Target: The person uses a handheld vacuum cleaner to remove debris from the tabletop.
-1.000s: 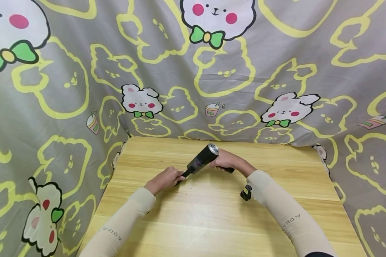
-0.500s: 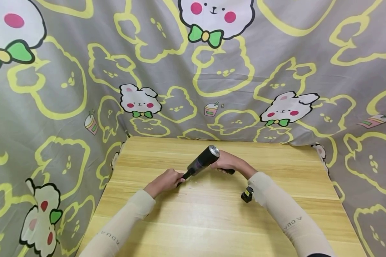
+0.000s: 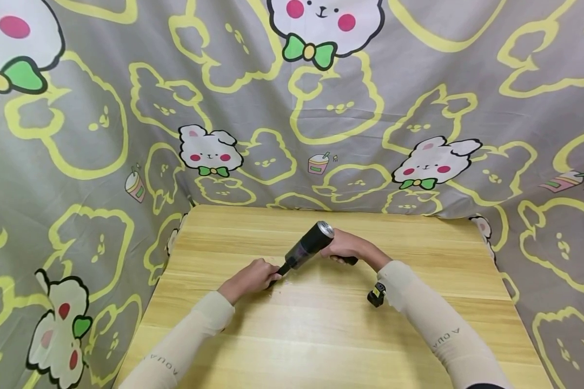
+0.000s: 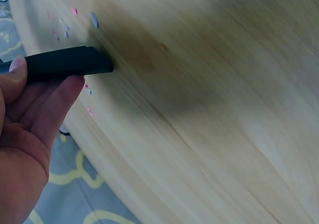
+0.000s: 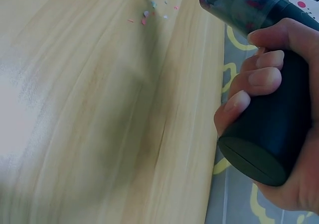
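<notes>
A black handheld vacuum cleaner (image 3: pixel 309 244) with a silver end cap slants over the far middle of the table. My right hand (image 3: pixel 343 246) grips its thick black handle (image 5: pixel 271 127), fingers wrapped round it. Coloured bits show through the clear dust cup (image 5: pixel 244 7). At the lower end, my left hand (image 3: pixel 254 277) holds the narrow black nozzle (image 4: pixel 70 62) between thumb and fingers. The nozzle tip is close over the wood, among small pink, white and blue scraps (image 5: pixel 144 21) that look like paper. Several more scraps lie on both sides of the nozzle in the left wrist view.
The wooden table (image 3: pixel 316 335) is bounded at the back and sides by a grey curtain (image 3: pixel 340 108) with cartoon animals. A small black camera (image 3: pixel 377 295) sits at the right wrist. The table's edge (image 5: pixel 212 179) lies under the vacuum handle in the right wrist view.
The vacuum and both hands have moved slightly toward the person, the nozzle tip with them. Both holds stay the same. The head view has turned a little to the right.
</notes>
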Motion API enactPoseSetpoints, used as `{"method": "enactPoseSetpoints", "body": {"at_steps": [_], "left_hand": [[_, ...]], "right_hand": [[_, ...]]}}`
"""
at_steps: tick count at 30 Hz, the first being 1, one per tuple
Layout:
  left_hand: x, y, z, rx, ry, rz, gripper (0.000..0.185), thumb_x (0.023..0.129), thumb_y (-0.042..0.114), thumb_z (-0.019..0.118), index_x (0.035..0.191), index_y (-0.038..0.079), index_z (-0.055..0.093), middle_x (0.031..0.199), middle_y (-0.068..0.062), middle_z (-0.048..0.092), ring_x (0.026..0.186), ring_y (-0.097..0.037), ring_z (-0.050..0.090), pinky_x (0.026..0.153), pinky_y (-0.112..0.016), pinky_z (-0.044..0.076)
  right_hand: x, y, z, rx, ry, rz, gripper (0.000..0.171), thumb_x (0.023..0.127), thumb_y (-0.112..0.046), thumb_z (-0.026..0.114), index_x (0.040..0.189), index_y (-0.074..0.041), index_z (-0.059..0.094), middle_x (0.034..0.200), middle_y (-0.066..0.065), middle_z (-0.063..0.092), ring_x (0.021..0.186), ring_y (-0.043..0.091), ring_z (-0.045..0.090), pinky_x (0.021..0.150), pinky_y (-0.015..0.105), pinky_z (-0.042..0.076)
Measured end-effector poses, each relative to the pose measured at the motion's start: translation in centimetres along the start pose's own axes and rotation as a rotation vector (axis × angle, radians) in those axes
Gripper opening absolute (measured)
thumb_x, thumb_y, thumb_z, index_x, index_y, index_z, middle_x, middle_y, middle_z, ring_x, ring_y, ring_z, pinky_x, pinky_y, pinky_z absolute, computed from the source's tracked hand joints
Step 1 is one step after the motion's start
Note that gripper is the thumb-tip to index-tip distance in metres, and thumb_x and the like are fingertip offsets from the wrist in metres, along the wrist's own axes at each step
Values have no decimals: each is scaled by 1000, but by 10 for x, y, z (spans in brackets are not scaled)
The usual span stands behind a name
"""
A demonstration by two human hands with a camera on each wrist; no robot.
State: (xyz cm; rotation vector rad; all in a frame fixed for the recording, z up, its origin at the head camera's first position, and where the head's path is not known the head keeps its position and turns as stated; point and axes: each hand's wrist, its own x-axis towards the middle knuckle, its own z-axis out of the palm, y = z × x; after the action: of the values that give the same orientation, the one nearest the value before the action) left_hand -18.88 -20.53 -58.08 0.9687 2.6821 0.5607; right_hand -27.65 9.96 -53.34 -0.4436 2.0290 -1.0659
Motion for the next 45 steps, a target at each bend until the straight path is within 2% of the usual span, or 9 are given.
{"method": "enactPoseSetpoints", "body": {"at_steps": [4, 8, 15, 18, 25, 30, 39, 45], "left_hand": [[0, 4, 2, -35, -17, -11, 30, 107, 20, 59, 81, 7, 67, 59, 9, 41, 51, 1, 34, 53, -13, 34], [-1, 7, 4, -65, -18, -14, 31, 107, 20, 59, 81, 6, 69, 59, 9, 43, 50, 2, 34, 52, -13, 36], [3, 11, 7, -97, 11, -15, 29, 107, 22, 60, 85, 6, 73, 60, 7, 53, 49, 3, 38, 50, -13, 36], [5, 12, 9, -91, 23, -18, 29, 106, 22, 61, 86, 6, 73, 60, 7, 54, 49, 4, 37, 49, -13, 35], [12, 15, 11, -51, 54, -27, 29, 105, 24, 63, 84, 7, 73, 59, 6, 53, 50, 1, 35, 52, -15, 34], [18, 16, 11, -47, 51, -49, 31, 106, 26, 62, 82, 8, 71, 59, 7, 51, 51, 0, 37, 52, -15, 34], [28, 17, 10, -4, 92, -36, 30, 104, 24, 66, 77, 11, 65, 60, 6, 52, 54, -3, 41, 54, -17, 37], [32, 18, 10, -6, 89, -27, 26, 103, 21, 67, 80, 10, 68, 60, 5, 53, 54, -2, 41, 52, -17, 36]], "right_hand": [[0, 0, -2, 7, -12, 6, 29, 91, -17, 70, 111, 3, 67, 54, -1, 51, 42, 13, 45, 42, 28, 40], [1, 0, -5, -5, -23, 8, 23, 91, -15, 69, 106, 2, 67, 54, -1, 51, 42, 13, 45, 43, 28, 41], [-1, -1, -12, -77, -32, -22, 30, 89, -16, 69, 111, 5, 68, 55, -1, 51, 42, 13, 44, 43, 27, 41], [-3, -2, -15, -83, -35, -33, 32, 90, -14, 68, 115, 5, 67, 55, -2, 51, 43, 13, 44, 44, 27, 41], [-6, 0, -21, -104, -9, -50, 15, 88, -10, 69, 101, -2, 68, 57, -1, 51, 44, 13, 44, 44, 27, 41], [-7, 0, -26, -124, 4, -62, 11, 88, -7, 68, 98, -3, 67, 58, 1, 51, 45, 13, 45, 45, 27, 42], [-11, -2, -33, -156, 29, -23, 11, 87, -15, 70, 96, -9, 68, 56, -1, 50, 45, 14, 45, 45, 27, 41], [-14, -1, -37, -152, 29, -25, 18, 89, -11, 70, 104, -1, 67, 56, -1, 49, 44, 14, 44, 45, 28, 41]]}}
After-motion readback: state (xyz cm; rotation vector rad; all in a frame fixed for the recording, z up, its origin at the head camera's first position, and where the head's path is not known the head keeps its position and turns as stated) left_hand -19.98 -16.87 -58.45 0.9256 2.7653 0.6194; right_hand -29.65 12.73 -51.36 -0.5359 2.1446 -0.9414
